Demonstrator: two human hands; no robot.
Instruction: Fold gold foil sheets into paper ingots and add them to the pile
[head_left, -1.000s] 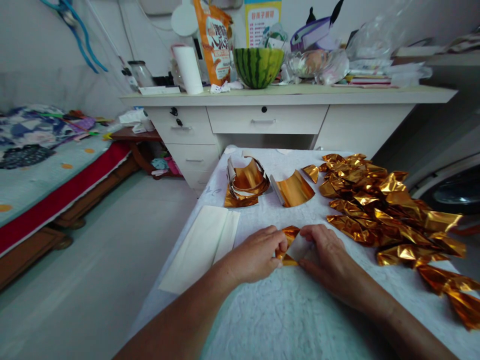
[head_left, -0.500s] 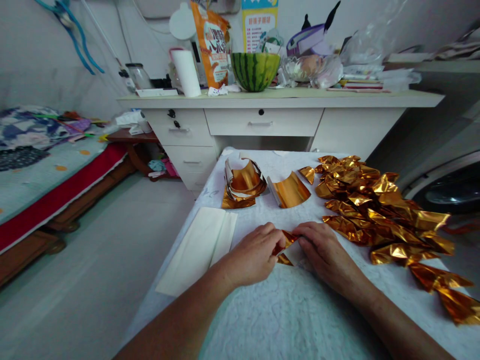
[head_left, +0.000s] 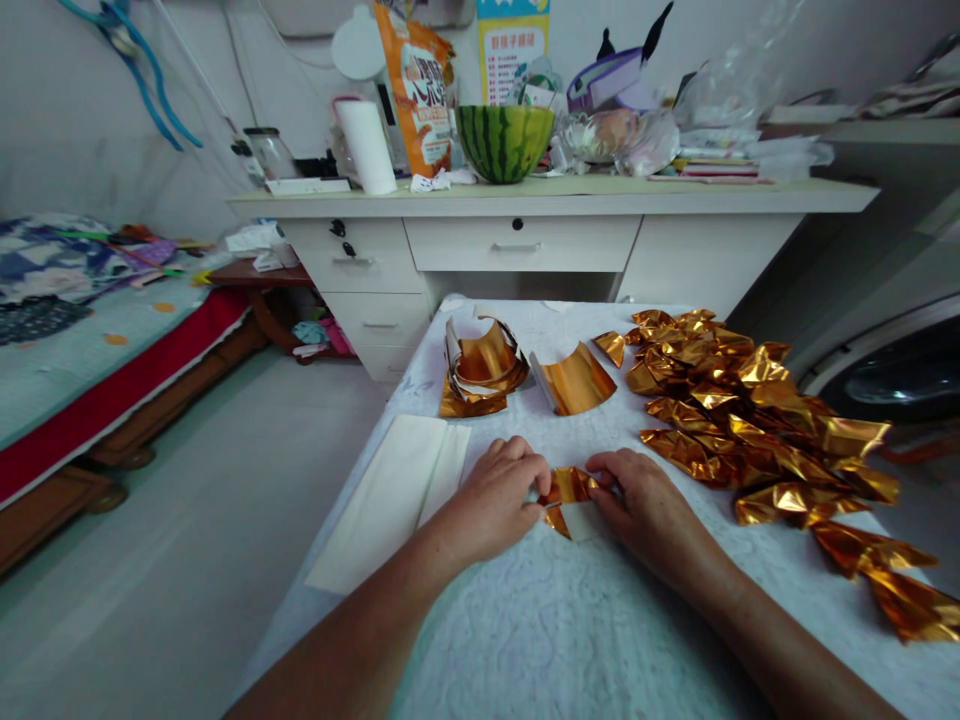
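Observation:
Between my hands, low over the cloth-covered table (head_left: 540,620), is a partly folded gold foil sheet (head_left: 568,487) with a pale underside. My left hand (head_left: 504,498) pinches its left end between thumb and fingers. On the right end, the thumb and fingers of my right hand (head_left: 637,500) are closed. Beyond them lie a curled stack of gold foil (head_left: 486,365) and a single curved gold sheet (head_left: 577,380). Many folded gold foil pieces (head_left: 720,400) are heaped to the right. White paper sheets (head_left: 382,500) lie left of my left hand.
A white desk (head_left: 525,205) stands behind the table, holding a watermelon half (head_left: 504,142), an orange snack bag (head_left: 417,95), a paper roll (head_left: 366,145) and plastic bags. A bed (head_left: 112,350) is at the left, a washing machine (head_left: 892,370) at the right.
My left hand has shifted slightly left, widening the space between my hands. More of the gold foil's folded strip now shows between them. The whole view has moved slightly.

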